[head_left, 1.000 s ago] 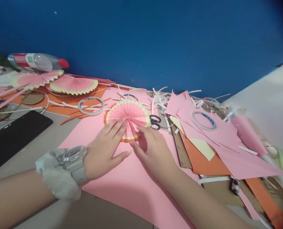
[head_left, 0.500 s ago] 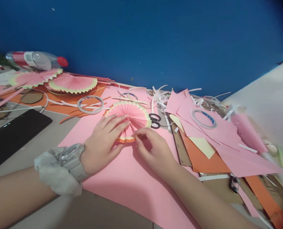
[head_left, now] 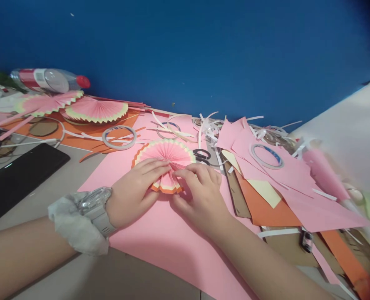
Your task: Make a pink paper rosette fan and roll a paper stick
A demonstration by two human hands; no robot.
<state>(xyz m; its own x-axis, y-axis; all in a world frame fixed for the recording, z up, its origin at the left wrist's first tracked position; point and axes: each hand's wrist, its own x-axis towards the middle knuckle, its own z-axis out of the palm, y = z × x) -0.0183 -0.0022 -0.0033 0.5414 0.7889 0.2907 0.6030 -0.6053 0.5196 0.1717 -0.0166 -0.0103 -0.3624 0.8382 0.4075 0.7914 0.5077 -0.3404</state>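
A round pleated paper fan [head_left: 169, 151], pink with a pale yellow and orange edge, lies on a large pink sheet [head_left: 162, 237]. Across its left side my left hand [head_left: 134, 189] rests, fingers over the pleats and thumb by the lower rim, holding it down. On the right, my right hand [head_left: 200, 193] has thumb and fingers curled at the fan's lower right edge, gripping the pleats there; its fingertips are partly hidden. Black-handled scissors [head_left: 201, 154] lie just beyond my right hand, partly covered by the fan.
Two more pleated fans [head_left: 97, 110] and a plastic bottle [head_left: 52, 80] lie at the back left. A tape roll [head_left: 119, 146] and a black phone [head_left: 25, 179] sit left. Right are pink sheets [head_left: 300, 196], another tape roll [head_left: 267, 166], cardboard and paper strips. A blue wall [head_left: 185, 54] stands behind.
The fan has turned and shifted slightly toward me, showing more orange edge on its left. My right hand's fingers have spread further over its right side; my left hand has barely moved.
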